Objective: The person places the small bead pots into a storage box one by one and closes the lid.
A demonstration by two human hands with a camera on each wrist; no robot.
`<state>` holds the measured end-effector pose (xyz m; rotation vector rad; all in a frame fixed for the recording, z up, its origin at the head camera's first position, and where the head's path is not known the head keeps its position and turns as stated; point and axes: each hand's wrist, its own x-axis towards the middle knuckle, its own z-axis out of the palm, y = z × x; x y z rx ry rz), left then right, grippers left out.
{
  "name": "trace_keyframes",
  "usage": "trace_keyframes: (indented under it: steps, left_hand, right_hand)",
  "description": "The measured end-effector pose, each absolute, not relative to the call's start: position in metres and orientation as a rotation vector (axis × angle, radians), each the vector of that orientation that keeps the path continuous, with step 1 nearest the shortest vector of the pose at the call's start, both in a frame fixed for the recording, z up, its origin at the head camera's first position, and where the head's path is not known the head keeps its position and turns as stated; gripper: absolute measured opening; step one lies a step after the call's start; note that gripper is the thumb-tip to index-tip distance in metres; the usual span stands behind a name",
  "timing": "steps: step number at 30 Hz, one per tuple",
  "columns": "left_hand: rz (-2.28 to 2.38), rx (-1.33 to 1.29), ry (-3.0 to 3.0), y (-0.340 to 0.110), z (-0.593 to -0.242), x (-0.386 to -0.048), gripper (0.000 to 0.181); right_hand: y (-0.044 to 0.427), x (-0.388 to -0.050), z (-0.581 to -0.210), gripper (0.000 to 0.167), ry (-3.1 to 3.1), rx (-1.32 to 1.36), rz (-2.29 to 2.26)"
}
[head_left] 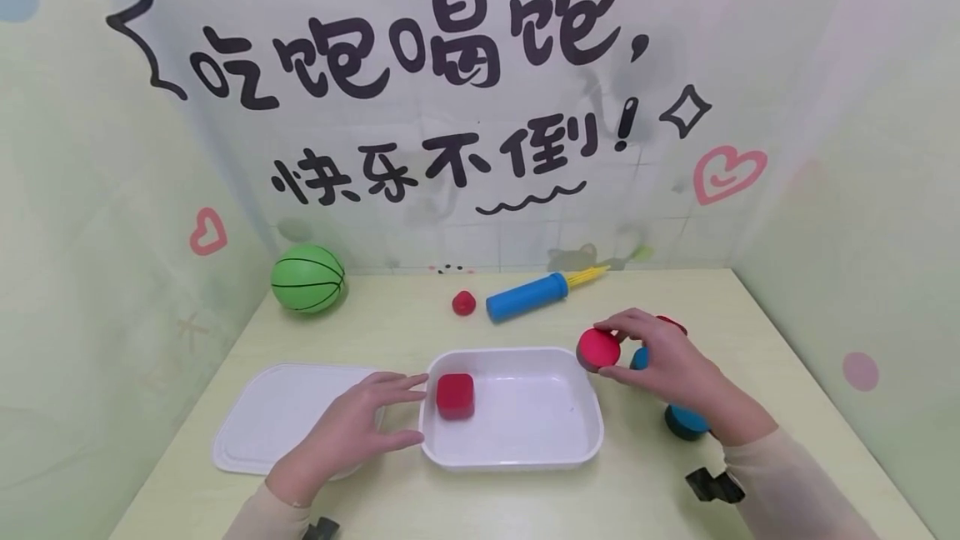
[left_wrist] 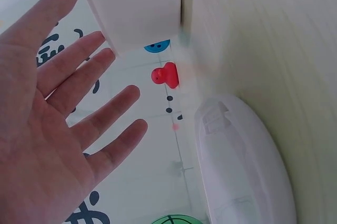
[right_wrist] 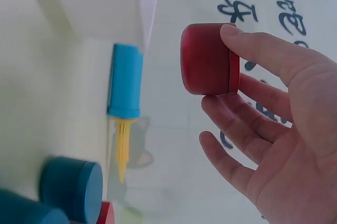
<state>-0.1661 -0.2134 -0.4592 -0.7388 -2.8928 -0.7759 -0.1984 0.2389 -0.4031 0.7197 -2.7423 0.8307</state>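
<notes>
A round red lidded jar (right_wrist: 206, 60) is pinched between the thumb and fingers of my right hand (head_left: 667, 361), raised above the right rim of a white plastic box (head_left: 517, 461). Inside the box, at its left end, sits a red square jar (head_left: 455, 396). My left hand (head_left: 367, 419) touches the box's left rim with its fingertips, the fingers extended and spread. In the left wrist view that hand's palm (left_wrist: 42, 145) shows nothing held. Beneath the left hand lies a flat white lid (head_left: 277, 415) on the table.
Blue jars (right_wrist: 73, 187) and a partly hidden red one stand right of the box, under my right arm. Behind the box lie a small red toy (head_left: 464, 302) and a blue pump (head_left: 527, 298) with a yellow tip. A green ball (head_left: 307, 278) rests at the back left.
</notes>
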Motion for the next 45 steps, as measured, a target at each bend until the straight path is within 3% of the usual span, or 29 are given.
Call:
trace_keyframes:
  steps: [22, 45]
  left_hand:
    - [-0.770, -0.735, -2.915, -0.212, -0.457, -0.166, 0.052]
    - [-0.785, -0.692, -2.951, -0.211, -0.454, -0.163, 0.056]
  right_hand:
    - [0.129, -0.173, -0.424, 0.058, -2.980, 0.942, 1.080]
    - [0.065, -0.180, -0.441, 0.055, -2.923, 1.364, 0.733]
